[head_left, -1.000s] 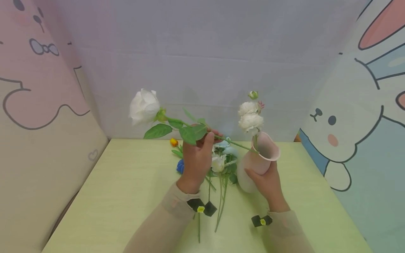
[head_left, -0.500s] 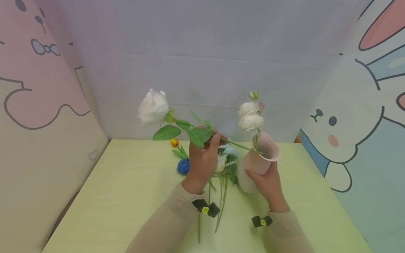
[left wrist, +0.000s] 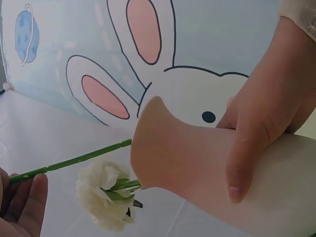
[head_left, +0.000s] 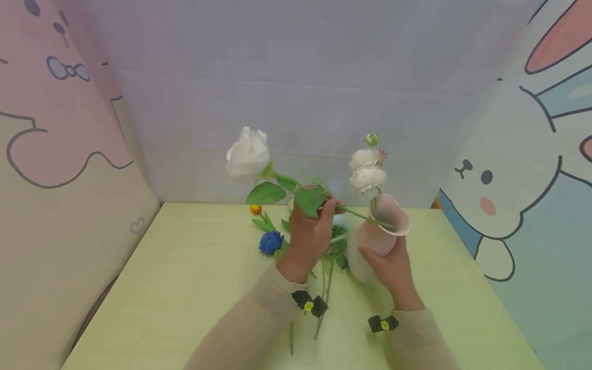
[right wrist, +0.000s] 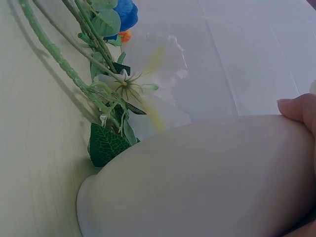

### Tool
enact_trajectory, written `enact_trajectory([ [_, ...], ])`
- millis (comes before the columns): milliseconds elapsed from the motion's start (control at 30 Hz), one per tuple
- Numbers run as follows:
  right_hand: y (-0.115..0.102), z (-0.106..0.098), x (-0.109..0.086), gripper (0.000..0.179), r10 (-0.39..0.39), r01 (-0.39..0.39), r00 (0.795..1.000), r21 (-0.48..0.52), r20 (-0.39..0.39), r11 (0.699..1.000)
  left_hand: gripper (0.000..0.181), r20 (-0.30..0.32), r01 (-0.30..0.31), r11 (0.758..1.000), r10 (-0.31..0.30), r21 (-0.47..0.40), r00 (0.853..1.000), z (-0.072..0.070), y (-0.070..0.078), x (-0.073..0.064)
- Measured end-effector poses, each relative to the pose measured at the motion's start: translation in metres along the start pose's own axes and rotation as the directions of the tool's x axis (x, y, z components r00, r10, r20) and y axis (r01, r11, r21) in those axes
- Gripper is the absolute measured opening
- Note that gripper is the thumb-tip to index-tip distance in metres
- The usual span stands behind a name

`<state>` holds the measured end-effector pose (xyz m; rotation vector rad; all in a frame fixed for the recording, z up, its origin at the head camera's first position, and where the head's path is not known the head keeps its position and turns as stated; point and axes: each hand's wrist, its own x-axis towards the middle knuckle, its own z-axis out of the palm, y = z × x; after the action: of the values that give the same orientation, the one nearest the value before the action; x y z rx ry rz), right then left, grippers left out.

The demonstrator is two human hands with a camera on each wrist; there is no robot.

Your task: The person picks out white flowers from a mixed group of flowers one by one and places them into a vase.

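My left hand (head_left: 309, 234) pinches the green stem of a white rose (head_left: 248, 154), whose bloom leans up to the left with leaves around the fingers. The stem's lower end reaches over the rim into the mouth of a pale pink vase (head_left: 367, 249). Around the vase's body, my right hand (head_left: 390, 267) grips with the thumb on the near side, and the vase tilts. A stem of white ruffled flowers (head_left: 368, 177) with a green bud stands in the vase. In the left wrist view the rose stem (left wrist: 74, 160) passes behind the vase's lip.
On the pale yellow table (head_left: 194, 288) lie a blue flower (head_left: 271, 242), an orange flower (head_left: 255, 209) and other loose stems (head_left: 326, 293), partly hidden behind my left hand. White blooms (right wrist: 160, 64) lie beside the vase base. A pale curtain (head_left: 296, 103) closes off the back.
My left hand has moved right with the rose, and its stem end has gone from the vase's rim into the mouth. The right hand and vase have stayed almost still.
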<state>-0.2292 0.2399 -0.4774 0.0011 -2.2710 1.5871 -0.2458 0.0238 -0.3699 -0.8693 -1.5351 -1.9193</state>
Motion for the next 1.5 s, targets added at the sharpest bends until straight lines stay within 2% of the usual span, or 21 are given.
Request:
enact_trajectory([
  [167, -0.001, 0.000, -0.001, 0.098, 0.018, -0.018, 1.000, 0.001, 0.007, 1.000, 0.007, 0.015, -0.022, 0.998, 0.021, 0.063, 1.000, 0.006, -0.006, 0.000],
  [333, 0.000, -0.001, -0.001, 0.097, 0.045, -0.045, 0.999, -0.012, 0.007, 0.999, 0.010, 0.048, -0.010, 0.996, 0.006, 0.092, 0.999, 0.011, -0.010, -0.001],
  [467, 0.000, -0.001, -0.001, 0.097, 0.043, -0.043, 0.999, -0.013, 0.005, 0.999, 0.012, 0.058, -0.021, 0.995, 0.016, 0.094, 0.998, 0.016, -0.003, 0.000],
  [533, 0.001, -0.001, -0.001, 0.097, 0.038, -0.038, 0.999, -0.013, 0.005, 0.999, 0.011, 0.056, -0.033, 0.995, 0.027, 0.097, 0.998, 0.018, 0.008, 0.002],
  [633, 0.001, -0.001, -0.001, 0.097, 0.033, -0.033, 0.999, -0.018, 0.002, 0.999, 0.011, 0.049, -0.039, 0.993, 0.034, 0.108, 0.998, 0.019, 0.011, 0.003],
  [700, 0.001, -0.002, -0.001, 0.097, 0.034, -0.034, 0.999, -0.016, 0.002, 0.999, 0.012, 0.047, -0.037, 0.992, 0.032, 0.119, 0.998, 0.020, 0.008, 0.003],
  [833, 0.001, -0.001, -0.001, 0.097, 0.027, -0.027, 1.000, 0.002, 0.002, 1.000, 0.014, 0.056, -0.031, 0.988, 0.022, 0.154, 0.998, 0.022, -0.008, 0.001],
  [933, 0.000, -0.001, 0.000, 0.097, 0.012, -0.012, 1.000, 0.019, 0.001, 1.000, 0.015, 0.069, -0.033, 0.980, 0.020, 0.195, 0.997, 0.024, -0.013, 0.000],
  [1167, -0.001, -0.001, 0.000, 0.100, -0.001, 0.001, 1.000, 0.012, -0.001, 1.000, 0.015, 0.105, -0.044, 0.985, 0.027, 0.167, 0.994, 0.026, -0.017, -0.001],
  [1267, -0.001, -0.001, 0.000, 0.101, -0.003, 0.003, 1.000, 0.005, -0.007, 1.000, 0.015, 0.104, -0.023, 0.985, 0.005, 0.172, 0.995, 0.029, -0.015, 0.001],
  [1433, -0.003, -0.001, 0.001, 0.098, 0.004, -0.003, 1.000, 0.013, -0.006, 1.000, 0.020, 0.124, 0.066, 0.979, -0.092, 0.194, 0.988, 0.036, -0.014, 0.004],
  [1500, -0.008, -0.001, -0.001, 0.098, 0.018, -0.018, 1.000, 0.017, 0.004, 1.000, 0.020, 0.141, 0.082, 0.976, -0.111, 0.200, 0.984, 0.039, -0.016, 0.004],
])
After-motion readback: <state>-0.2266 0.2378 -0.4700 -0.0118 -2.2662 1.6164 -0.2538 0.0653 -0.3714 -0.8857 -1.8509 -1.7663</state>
